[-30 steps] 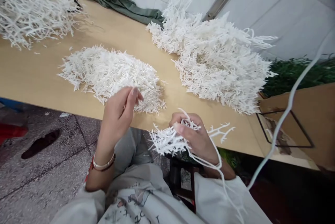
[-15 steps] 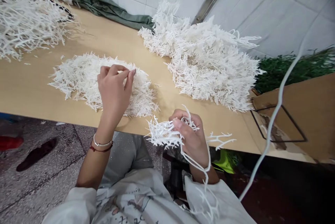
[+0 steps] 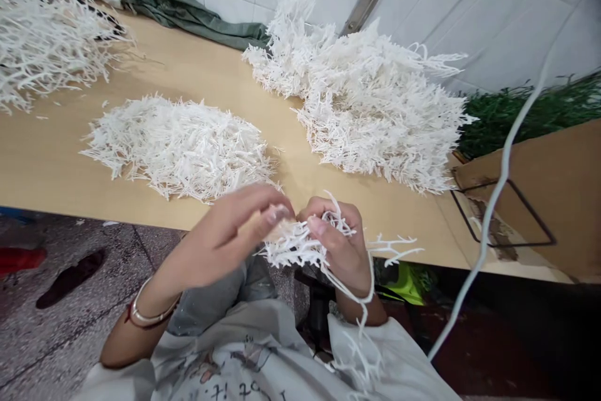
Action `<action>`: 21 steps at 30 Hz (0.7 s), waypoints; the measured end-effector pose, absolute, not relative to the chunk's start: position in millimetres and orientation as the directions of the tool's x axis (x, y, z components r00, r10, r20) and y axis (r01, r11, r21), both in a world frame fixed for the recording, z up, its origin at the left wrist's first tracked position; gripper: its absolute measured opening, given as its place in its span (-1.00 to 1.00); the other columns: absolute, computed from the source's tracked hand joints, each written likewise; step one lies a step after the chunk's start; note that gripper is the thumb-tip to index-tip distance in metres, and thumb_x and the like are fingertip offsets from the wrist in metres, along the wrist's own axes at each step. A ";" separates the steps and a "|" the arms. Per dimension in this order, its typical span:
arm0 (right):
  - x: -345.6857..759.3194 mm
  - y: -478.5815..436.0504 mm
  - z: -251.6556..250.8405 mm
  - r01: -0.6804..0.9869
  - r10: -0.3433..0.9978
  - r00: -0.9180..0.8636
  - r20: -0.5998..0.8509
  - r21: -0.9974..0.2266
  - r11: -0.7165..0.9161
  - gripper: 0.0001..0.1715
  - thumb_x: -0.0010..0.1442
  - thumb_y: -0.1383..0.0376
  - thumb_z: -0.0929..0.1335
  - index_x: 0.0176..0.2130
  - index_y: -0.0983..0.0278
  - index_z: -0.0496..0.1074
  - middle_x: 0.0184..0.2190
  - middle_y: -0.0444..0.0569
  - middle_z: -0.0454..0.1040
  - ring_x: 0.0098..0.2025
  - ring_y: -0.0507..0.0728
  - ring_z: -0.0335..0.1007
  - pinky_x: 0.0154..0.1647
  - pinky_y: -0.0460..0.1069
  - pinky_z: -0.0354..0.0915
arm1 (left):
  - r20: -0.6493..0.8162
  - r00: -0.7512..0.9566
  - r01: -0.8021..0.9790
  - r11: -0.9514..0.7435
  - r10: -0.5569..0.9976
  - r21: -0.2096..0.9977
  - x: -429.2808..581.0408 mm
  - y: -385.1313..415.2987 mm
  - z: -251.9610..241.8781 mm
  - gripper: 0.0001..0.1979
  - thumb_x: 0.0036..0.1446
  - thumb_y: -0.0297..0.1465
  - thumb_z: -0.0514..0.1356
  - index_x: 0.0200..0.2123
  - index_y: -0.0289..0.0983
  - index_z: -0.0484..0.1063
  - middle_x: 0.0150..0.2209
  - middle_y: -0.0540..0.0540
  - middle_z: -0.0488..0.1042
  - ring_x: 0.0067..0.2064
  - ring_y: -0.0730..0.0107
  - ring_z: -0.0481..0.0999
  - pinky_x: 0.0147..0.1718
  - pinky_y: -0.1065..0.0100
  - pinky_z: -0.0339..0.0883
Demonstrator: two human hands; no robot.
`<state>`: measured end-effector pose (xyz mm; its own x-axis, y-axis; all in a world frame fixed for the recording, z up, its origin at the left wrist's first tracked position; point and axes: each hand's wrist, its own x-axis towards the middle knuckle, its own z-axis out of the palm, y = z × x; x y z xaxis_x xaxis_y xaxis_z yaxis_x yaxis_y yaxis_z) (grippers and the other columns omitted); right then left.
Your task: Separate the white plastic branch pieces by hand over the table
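My right hand (image 3: 339, 243) is closed around a bunch of white plastic branch sprigs (image 3: 295, 248) just off the near edge of the wooden table (image 3: 47, 163). A long white stem (image 3: 493, 213) runs from that bunch up to the right. My left hand (image 3: 235, 232) is blurred, its fingertips pinched on a small white sprig at the left side of the bunch. A flat heap of short white sprigs (image 3: 178, 147) lies on the table right behind my hands.
A bigger pile of white branches (image 3: 370, 101) sits at the back right, another pile (image 3: 42, 57) at the far left. A green cloth (image 3: 188, 13) lies by the tiled wall. A cardboard box (image 3: 539, 201) with green foliage (image 3: 516, 113) stands to the right.
My left hand reached up to the flat heap, pinched a sprig there, then came back down to the bunch in my right hand. The right hand barely moved.
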<state>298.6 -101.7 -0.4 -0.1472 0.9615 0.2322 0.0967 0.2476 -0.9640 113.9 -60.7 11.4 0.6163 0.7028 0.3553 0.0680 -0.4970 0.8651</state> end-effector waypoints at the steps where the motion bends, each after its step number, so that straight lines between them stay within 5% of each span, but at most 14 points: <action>1: 297.5 -102.1 1.3 0.095 0.961 -0.155 0.230 -0.965 0.246 -0.63 0.16 0.11 0.31 -0.54 0.26 0.25 -0.65 -0.20 0.15 -0.62 -0.04 0.04 -0.60 -0.09 0.04 | 0.277 0.712 0.015 -0.408 0.645 0.913 113.7 -67.7 9.2 -0.70 0.33 -0.31 -0.05 -0.36 -0.26 0.40 -0.45 -0.03 0.37 -0.41 0.44 0.35 -0.41 0.38 0.25; 6: 288.5 -105.2 6.2 0.107 0.965 -0.126 0.231 -0.964 0.245 -0.72 0.14 0.25 0.33 -0.55 0.27 0.26 -0.64 -0.21 0.17 -0.59 -0.05 0.04 -0.55 -0.09 0.06 | 0.051 0.782 -0.138 0.092 0.621 0.986 114.6 -84.3 -6.7 -0.67 0.25 -0.11 0.02 -0.30 -0.19 0.43 -0.52 0.02 0.27 -0.53 0.49 0.26 -0.56 0.44 0.25; 15: 285.0 -105.8 -2.6 -0.033 0.943 -0.264 0.200 -0.979 0.199 -0.62 0.14 0.09 0.37 -0.53 0.31 0.36 -0.47 -0.10 0.28 -0.44 0.00 0.19 -0.44 -0.07 0.14 | 0.128 0.577 -0.041 -0.128 0.807 0.991 112.9 -102.6 -16.7 -0.65 0.29 -0.29 0.03 -0.54 -0.27 0.15 -0.60 0.08 -0.01 -0.55 0.54 -0.04 -0.58 0.43 -0.08; 18: 286.9 -109.0 -7.3 -0.169 0.902 -0.416 0.111 -0.985 0.043 -0.60 0.06 0.02 0.41 -0.48 0.31 0.39 -0.42 -0.08 0.31 -0.41 0.00 0.25 -0.45 -0.08 0.19 | 0.119 0.528 -0.025 -0.124 0.841 0.992 111.2 -105.5 -17.0 -0.61 0.29 -0.29 0.02 -0.57 -0.28 0.05 -0.60 0.09 -0.09 -0.55 0.56 -0.12 -0.60 0.41 -0.18; 21: 289.7 -117.8 -15.5 -0.138 0.890 -0.432 -0.146 -0.964 -0.226 -0.67 0.00 0.11 0.47 -0.36 0.29 0.38 -0.53 -0.15 0.37 -0.54 -0.03 0.27 -0.57 -0.13 0.21 | 0.031 0.571 -0.068 0.010 0.820 0.998 108.6 -105.8 -18.3 -0.59 0.28 -0.26 0.05 -0.58 -0.29 0.06 -0.59 0.09 -0.08 -0.54 0.58 -0.11 -0.59 0.43 -0.17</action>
<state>289.7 -117.8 -15.5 -0.4316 0.8901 -0.1463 -0.1383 -0.2256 -0.9644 108.6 -105.8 -18.3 0.5714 0.8201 0.0306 -0.0682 0.0103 0.9976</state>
